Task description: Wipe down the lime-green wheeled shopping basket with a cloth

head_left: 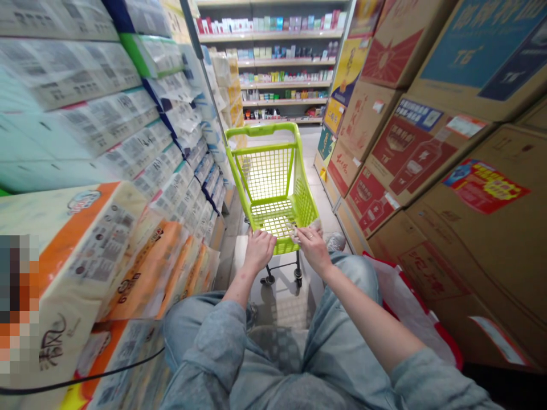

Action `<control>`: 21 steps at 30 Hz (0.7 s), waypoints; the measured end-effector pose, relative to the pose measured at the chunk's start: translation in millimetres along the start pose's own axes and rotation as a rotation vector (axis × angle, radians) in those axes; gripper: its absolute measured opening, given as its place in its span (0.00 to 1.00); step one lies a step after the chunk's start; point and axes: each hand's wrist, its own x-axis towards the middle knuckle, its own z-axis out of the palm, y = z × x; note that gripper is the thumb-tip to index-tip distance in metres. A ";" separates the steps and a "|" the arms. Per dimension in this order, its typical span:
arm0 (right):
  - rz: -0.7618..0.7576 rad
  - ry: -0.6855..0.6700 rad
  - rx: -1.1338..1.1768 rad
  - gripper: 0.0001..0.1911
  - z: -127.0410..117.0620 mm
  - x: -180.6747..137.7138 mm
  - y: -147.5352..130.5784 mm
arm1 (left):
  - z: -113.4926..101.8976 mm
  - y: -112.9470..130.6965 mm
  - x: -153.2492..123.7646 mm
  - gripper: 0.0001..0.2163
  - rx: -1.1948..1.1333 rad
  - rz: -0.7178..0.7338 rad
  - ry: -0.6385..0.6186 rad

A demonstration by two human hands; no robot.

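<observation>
A lime-green plastic shopping cart [273, 205] with a grid basket stands in front of my knees. My left hand [259, 249] grips the near rim of its basket, fingers curled over the edge. At the near right corner, my right hand [314, 246] is closed on a pale, crumpled cloth [317, 225] and holds it against the rim. Part of the cloth is hidden under my fingers. Through the mesh the floor shows, and below are the cart's dark front casters [298, 278].
Stacked tissue packs [141, 273] line the left side closely. Tall cardboard cartons [410, 148] wall the right, with a red-rimmed container [410, 296] beside my right leg. Shelves of small boxes [273, 62] stand at the aisle's end. A black cable [106, 373] crosses at lower left.
</observation>
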 end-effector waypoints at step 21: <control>0.036 0.057 -0.143 0.18 -4.1 -10.8 31.3 | 1.3 -1.1 -2.1 0.15 0.012 0.041 -0.039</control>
